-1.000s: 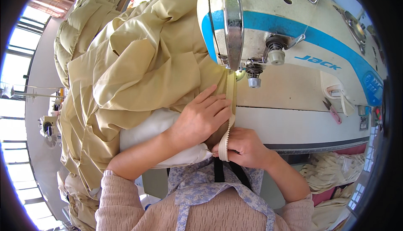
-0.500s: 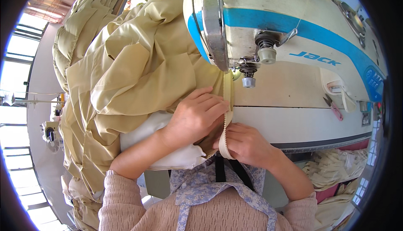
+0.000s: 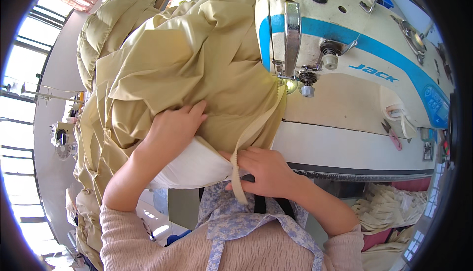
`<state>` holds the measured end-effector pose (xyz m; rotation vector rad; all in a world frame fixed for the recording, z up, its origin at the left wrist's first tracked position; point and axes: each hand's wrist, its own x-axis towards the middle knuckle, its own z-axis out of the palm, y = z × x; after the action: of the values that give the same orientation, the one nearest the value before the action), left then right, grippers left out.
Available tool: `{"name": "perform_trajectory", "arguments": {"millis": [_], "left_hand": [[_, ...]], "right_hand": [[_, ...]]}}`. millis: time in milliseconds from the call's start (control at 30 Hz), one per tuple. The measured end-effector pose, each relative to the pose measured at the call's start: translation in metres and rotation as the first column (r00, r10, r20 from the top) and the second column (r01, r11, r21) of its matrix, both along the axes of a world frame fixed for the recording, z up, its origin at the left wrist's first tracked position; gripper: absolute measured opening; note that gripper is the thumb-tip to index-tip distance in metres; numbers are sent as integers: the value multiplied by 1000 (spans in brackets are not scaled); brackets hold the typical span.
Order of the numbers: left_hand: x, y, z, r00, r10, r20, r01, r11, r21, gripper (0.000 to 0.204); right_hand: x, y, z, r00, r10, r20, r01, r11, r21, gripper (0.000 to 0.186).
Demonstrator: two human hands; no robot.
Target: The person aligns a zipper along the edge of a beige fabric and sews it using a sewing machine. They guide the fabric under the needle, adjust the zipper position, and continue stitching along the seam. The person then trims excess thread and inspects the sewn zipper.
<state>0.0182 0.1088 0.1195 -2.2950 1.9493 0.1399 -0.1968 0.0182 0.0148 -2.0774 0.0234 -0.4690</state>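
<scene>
A large khaki fabric piece [image 3: 217, 89] lies bunched left of and under the head of the sewing machine [image 3: 345, 30]. My left hand [image 3: 175, 128] rests on it, fingers stretched over the folds and apart. Along its right edge, a pale zipper tape [image 3: 253, 123] with teeth runs from the presser foot area down toward me, its loose end hanging over my right hand. My right hand [image 3: 263, 170] is at the fabric's near edge, fingertips closed on the khaki cloth behind the tape; the exact grip is partly hidden. White lining [image 3: 194, 165] shows between my hands.
Pink-handled scissors [image 3: 392, 137] lie on the machine bed's right side. A ruler strip [image 3: 354, 172] edges the table front. Cream cloth pieces [image 3: 391, 207] are heaped at lower right. A quilted khaki garment [image 3: 111, 30] lies at the far left.
My left hand has slid left and away from the zipper tape onto the fabric, which is spread flatter. My right hand has shifted left with the tape. The machine sits further right in view.
</scene>
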Motion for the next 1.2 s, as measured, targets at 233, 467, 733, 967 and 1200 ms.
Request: {"name": "perform_trajectory", "arguments": {"millis": [233,467,733,967,1200], "left_hand": [[-7,15,3,958,50,282,-15,992,-125,78],[59,-80,-38,979,129,160,-158,969,190,50],[66,-110,-24,935,87,344,62,914,-401,29],[-25,-39,-60,859,-481,173,504,739,-447,40],[-56,-38,-96,829,-548,-108,448,768,-458,29]], "right_hand": [[0,16,9,981,190,40,-180,968,-177,20],[-40,22,-8,994,29,106,-6,977,-212,18],[-40,48,-53,980,-147,136,184,928,-323,27],[-42,43,-46,988,-100,115,134,929,-344,22],[-46,25,-36,978,-167,129,210,826,-524,28]]}}
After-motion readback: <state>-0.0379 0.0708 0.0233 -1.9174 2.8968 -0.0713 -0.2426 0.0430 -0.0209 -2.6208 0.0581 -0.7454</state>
